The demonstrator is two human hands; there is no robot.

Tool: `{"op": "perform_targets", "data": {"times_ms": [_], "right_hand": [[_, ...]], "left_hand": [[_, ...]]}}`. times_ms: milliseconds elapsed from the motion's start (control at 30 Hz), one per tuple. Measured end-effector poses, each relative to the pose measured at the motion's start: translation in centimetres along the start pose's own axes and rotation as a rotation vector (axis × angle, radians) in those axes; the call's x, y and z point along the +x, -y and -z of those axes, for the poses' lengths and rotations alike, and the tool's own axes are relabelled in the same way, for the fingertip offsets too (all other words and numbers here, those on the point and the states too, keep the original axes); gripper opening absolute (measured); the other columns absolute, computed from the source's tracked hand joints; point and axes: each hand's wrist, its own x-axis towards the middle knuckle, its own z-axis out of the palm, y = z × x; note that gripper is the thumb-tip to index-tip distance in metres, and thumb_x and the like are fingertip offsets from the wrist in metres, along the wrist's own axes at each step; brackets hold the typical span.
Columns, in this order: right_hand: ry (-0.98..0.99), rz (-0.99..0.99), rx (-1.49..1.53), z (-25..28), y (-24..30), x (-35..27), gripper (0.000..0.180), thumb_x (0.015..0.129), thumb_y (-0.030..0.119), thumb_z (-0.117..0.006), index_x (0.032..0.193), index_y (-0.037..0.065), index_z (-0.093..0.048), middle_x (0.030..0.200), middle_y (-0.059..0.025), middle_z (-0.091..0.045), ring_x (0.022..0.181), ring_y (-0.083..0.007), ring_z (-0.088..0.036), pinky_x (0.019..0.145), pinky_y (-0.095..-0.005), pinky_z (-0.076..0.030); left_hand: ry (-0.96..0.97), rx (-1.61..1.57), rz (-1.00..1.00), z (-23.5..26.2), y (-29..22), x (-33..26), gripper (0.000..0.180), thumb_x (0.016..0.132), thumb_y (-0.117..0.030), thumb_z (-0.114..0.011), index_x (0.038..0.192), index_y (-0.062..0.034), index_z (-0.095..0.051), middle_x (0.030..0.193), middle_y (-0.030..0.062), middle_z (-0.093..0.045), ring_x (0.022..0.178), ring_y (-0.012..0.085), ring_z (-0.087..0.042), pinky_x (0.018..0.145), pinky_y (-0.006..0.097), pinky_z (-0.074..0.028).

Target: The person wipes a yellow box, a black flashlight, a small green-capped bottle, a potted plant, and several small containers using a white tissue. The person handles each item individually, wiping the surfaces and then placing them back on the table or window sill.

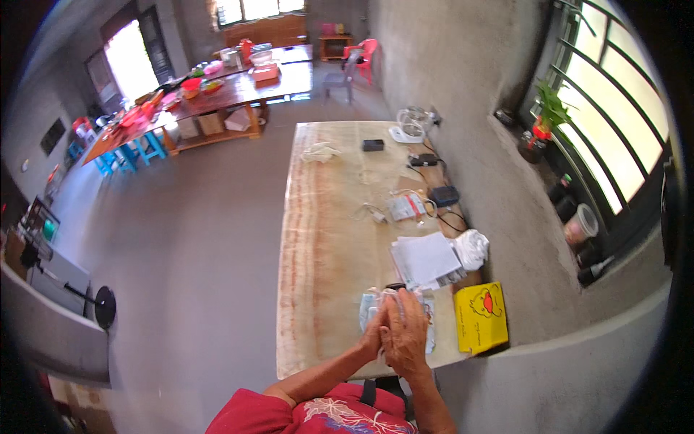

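Observation:
My left hand (pixel 373 337) and my right hand (pixel 406 334) are pressed together at the near end of the table, the right one partly over the left. Both are closed, with fingers bent around something pale that they mostly hide. Beneath and beside them lies a light blue, patterned, flat thing (pixel 430 340), perhaps a cloth or a packet; its kind is unclear. A small dark object (pixel 395 286) shows just beyond my fingertips. Right of my hands stands a yellow box (pixel 480 318) with a duck picture.
Beyond my hands lie white papers (pixel 425 259), a crumpled white bag (pixel 473 249), cables, a dark adapter (pixel 443 196) and a black box (pixel 373 145). A glass jug (pixel 413 123) stands near the wall. A barred window is at right; farther left is a cluttered wooden table (pixel 217 101).

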Motion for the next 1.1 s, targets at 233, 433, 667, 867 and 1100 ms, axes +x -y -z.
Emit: {"op": "perform_targets", "data": {"times_ms": [233, 433, 667, 867, 1100], "right_hand": [[-0.142, -0.245, 0.389, -1.2, -2.2, 3.3, 0.036, 0.090, 0.015, -0.045, 0.121, -0.003, -0.048, 0.120, -0.0220, -0.048, 0.113, -0.0355, -0.045, 0.097, -0.0369, -0.034], [0.021, -0.333, 0.343, -1.0, -3.9, 5.9, 0.029, 0.090, 0.015, -0.046, 0.114, 0.001, -0.054, 0.113, -0.0201, -0.051, 0.106, -0.0331, -0.049, 0.091, -0.0382, -0.038], [-0.172, -0.074, 0.078, -2.5, 0.3, -2.2, 0.050, 0.087, 0.011, -0.052, 0.130, -0.008, -0.036, 0.130, -0.0324, -0.036, 0.118, -0.0470, -0.039, 0.100, -0.0470, -0.032], [-0.339, -0.213, 0.143, -0.6, 0.6, -3.0, 0.042, 0.088, 0.008, -0.049, 0.124, -0.010, -0.041, 0.126, -0.0306, -0.038, 0.114, -0.0447, -0.041, 0.097, -0.0466, -0.034], [-0.061, -0.314, 0.526, 4.5, -4.5, 1.4, 0.021, 0.088, 0.012, -0.049, 0.102, 0.000, -0.058, 0.097, -0.0152, -0.056, 0.088, -0.0286, -0.055, 0.077, -0.0341, -0.043]], "left_hand": [[-0.103, 0.481, -0.185, 0.8, 1.4, 1.5, 0.063, 0.094, -0.053, -0.028, 0.135, -0.0056, -0.033, 0.121, 0.0064, -0.049, 0.109, 0.0147, -0.049, 0.089, 0.024, -0.042], [-0.252, 0.723, -0.046, -1.1, -0.2, 0.3, 0.063, 0.094, -0.053, -0.025, 0.132, -0.0029, -0.033, 0.113, 0.0073, -0.046, 0.102, 0.0140, -0.045, 0.084, 0.024, -0.038], [-0.158, 0.450, -0.198, -0.1, -1.1, 1.9, 0.078, 0.082, -0.075, -0.022, 0.116, -0.0078, -0.044, 0.097, 0.0050, -0.054, 0.087, 0.0141, -0.054, 0.074, 0.028, -0.048], [0.188, 0.571, -0.139, -0.6, 0.7, 0.5, 0.080, 0.086, -0.069, -0.021, 0.132, -0.0043, -0.031, 0.110, 0.0099, -0.054, 0.103, 0.0218, -0.052, 0.093, 0.035, -0.040], [0.368, 1.098, -0.248, -1.9, -0.1, -0.5, 0.089, 0.066, -0.027, -0.079, 0.133, 0.0009, -0.027, 0.110, 0.0125, -0.053, 0.103, 0.0206, -0.049, 0.091, 0.034, -0.039]]}}
